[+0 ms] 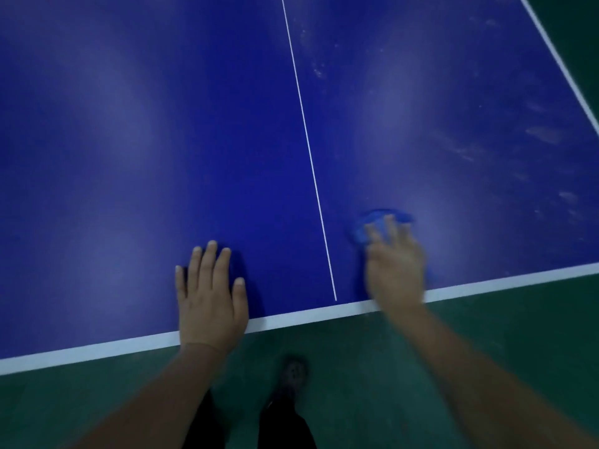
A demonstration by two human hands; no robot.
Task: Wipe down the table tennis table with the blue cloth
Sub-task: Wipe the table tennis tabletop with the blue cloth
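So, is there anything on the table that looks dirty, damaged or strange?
Yes. The half of the table right of the centre line has pale smudges and scuff-like marks, mostly toward the far right edge; the left half looks even. The blue cloth under the right hand is near the front edge, away from them.

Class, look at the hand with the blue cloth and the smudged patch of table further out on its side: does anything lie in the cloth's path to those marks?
Nothing visible does. The right hand presses the blue cloth on the table; bare surface runs to the smudges. The left hand rests flat across the centre line.
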